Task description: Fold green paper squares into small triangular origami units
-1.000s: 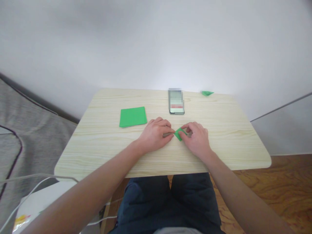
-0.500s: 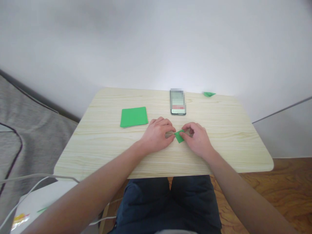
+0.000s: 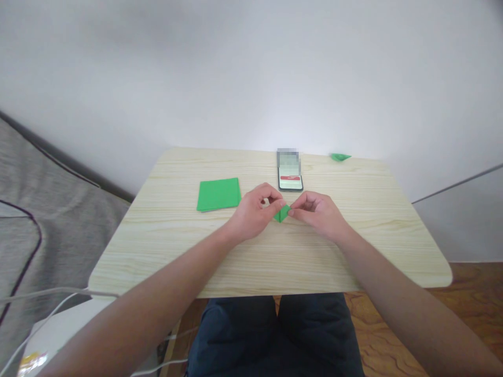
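Observation:
A small folded green paper piece (image 3: 282,213) is pinched between both my hands just above the light wooden table (image 3: 271,256). My left hand (image 3: 255,209) grips its left side with thumb and forefinger. My right hand (image 3: 316,212) pinches its right corner, fingers curled. A stack of green square paper sheets (image 3: 219,193) lies to the left of my left hand.
A phone (image 3: 290,173) with a lit screen lies just beyond my hands. A small folded green paper shape (image 3: 339,156) sits at the table's far right edge. A white wall stands behind, a grey bed to the left, white cables at the lower left.
Both hands have lifted the folded paper off the table and drawn closer together, shifting slightly left; fingers that pressed flat now pinch its two sides.

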### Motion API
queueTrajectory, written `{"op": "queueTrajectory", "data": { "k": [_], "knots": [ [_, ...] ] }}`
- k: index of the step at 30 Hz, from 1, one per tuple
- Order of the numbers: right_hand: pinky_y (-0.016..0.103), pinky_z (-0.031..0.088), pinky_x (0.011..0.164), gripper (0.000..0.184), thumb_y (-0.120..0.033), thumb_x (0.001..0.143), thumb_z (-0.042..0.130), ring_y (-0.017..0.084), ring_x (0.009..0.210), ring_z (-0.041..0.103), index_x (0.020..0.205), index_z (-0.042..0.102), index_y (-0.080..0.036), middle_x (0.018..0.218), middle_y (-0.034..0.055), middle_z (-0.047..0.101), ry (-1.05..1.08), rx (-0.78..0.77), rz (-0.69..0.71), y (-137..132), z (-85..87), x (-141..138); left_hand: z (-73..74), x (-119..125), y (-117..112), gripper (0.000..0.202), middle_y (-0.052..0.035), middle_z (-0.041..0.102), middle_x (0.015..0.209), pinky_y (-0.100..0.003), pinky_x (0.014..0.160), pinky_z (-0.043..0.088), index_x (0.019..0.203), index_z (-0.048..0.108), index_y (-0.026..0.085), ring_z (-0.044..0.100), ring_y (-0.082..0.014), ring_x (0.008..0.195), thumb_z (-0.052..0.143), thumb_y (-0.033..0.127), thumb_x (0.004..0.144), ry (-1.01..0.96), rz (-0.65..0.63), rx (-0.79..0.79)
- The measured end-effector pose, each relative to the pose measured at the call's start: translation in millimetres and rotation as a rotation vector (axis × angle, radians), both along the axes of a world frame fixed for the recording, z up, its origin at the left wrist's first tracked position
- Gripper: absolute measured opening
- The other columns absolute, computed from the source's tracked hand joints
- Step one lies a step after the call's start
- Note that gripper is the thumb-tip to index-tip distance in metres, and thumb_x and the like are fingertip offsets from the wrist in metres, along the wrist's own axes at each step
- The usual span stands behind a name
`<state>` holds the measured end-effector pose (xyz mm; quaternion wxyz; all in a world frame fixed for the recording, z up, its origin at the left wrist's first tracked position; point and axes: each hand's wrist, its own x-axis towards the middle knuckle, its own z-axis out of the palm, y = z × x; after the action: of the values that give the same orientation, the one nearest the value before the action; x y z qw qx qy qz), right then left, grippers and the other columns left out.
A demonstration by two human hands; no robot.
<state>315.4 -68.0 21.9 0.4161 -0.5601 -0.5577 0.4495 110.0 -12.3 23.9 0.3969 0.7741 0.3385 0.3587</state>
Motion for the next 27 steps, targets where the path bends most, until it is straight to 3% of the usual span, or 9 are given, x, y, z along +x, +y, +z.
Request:
{"op": "queueTrajectory", "data": {
  "k": [4, 8, 10, 13, 18, 22, 25, 27],
  "knots": [
    [0.029, 0.047, 0.065, 0.014, -0.03, 0.078, 0.08, 0.015, 0.069, 0.062, 0.084, 0.071, -0.021, 0.076, -0.0006, 0.071, -0.094, 0.072, 0.055, 14.2, 7.4, -4.7, 12.6, 2.2, 8.4, 0.016, -0.0033, 0.066, 0.084, -0.031, 0.073, 0.044, 0.079, 0.068, 0.019, 0.058, -0.016, 0.08, 0.068, 0.03, 0.091, -0.012, -0.007, 0.018],
    [0.029, 0.046, 0.064, 0.016, -0.036, 0.077, 0.082, 0.014, 0.067, 0.059, 0.078, 0.074, -0.022, 0.077, -0.0003, 0.07, -0.045, 0.164, 0.036, 31.0, 8.1, -8.4, 9.0, 0.3, 16.5, 0.013, -0.0037, 0.07, 0.09, -0.031, 0.077, 0.046, 0.087, 0.072, 0.02, 0.062, -0.0167, 0.086, 0.077, 0.031, 0.084, -0.144, 0.034, -0.015],
    [0.029, 0.047, 0.063, 0.021, -0.039, 0.074, 0.085, 0.014, 0.067, 0.059, 0.078, 0.073, -0.022, 0.078, -0.0005, 0.071, 0.094, 0.17, 0.026, 38.7, 6.4, -9.1, 1.0, -2.6, 19.8, 0.024, -0.0035, 0.072, 0.092, -0.031, 0.075, 0.047, 0.097, 0.074, 0.021, 0.062, -0.0169, 0.085, 0.084, 0.034, 0.079, -0.244, 0.061, -0.074],
    [0.028, 0.049, 0.059, 0.024, -0.041, 0.072, 0.086, 0.013, 0.062, 0.058, 0.08, 0.074, -0.022, 0.072, -0.0012, 0.07, 0.227, 0.142, 0.022, 43.6, 3.6, -10.3, -9.7, -5.9, 21.0, 0.029, -0.001, 0.069, 0.078, -0.028, 0.063, 0.046, 0.1, 0.076, 0.022, 0.06, -0.014, 0.071, 0.086, 0.036, 0.076, -0.38, 0.062, -0.226],
    [0.032, 0.055, 0.066, 0.02, -0.036, 0.074, 0.087, 0.016, 0.067, 0.066, 0.081, 0.075, -0.022, 0.075, 0.0006, 0.074, 0.306, 0.155, 0.001, 34.6, 0.5, -13.5, -7.2, -3.1, 12.2, 0.025, -0.0019, 0.074, 0.072, -0.031, 0.065, 0.055, 0.095, 0.077, 0.02, 0.067, -0.0149, 0.064, 0.087, 0.032, 0.075, -0.581, -0.037, -0.47],
    [0.035, 0.056, 0.073, 0.016, -0.031, 0.08, 0.083, 0.018, 0.073, 0.071, 0.092, 0.077, -0.023, 0.082, 0.0027, 0.078, 0.28, 0.195, -0.012, 27.7, -2.9, -15.5, 0.1, -0.7, 5.3, 0.017, -0.0045, 0.078, 0.077, -0.032, 0.073, 0.059, 0.089, 0.08, 0.019, 0.071, -0.0161, 0.071, 0.086, 0.029, 0.077, -0.556, -0.012, -0.457],
    [0.036, 0.056, 0.078, 0.032, -0.028, 0.081, 0.082, 0.018, 0.08, 0.072, 0.112, 0.074, -0.027, 0.091, 0.0025, 0.08, 0.215, 0.296, -0.05, 24.4, -4.0, -15.6, 0.8, -0.9, 3.5, 0.015, -0.0051, 0.079, 0.082, -0.031, 0.077, 0.059, 0.09, 0.082, 0.02, 0.072, -0.0166, 0.076, 0.085, 0.027, 0.077, -0.489, 0.082, -0.382],
    [0.038, 0.057, 0.081, 0.034, -0.028, 0.082, 0.081, 0.02, 0.085, 0.073, 0.115, 0.072, -0.028, 0.096, 0.0031, 0.08, 0.167, 0.34, -0.061, 21.8, -3.7, -15.1, -0.6, -1.2, 3.5, 0.014, -0.0054, 0.079, 0.085, -0.032, 0.078, 0.059, 0.09, 0.082, 0.02, 0.072, -0.0176, 0.078, 0.083, 0.027, 0.078, -0.455, 0.138, -0.338]
  ]
}}
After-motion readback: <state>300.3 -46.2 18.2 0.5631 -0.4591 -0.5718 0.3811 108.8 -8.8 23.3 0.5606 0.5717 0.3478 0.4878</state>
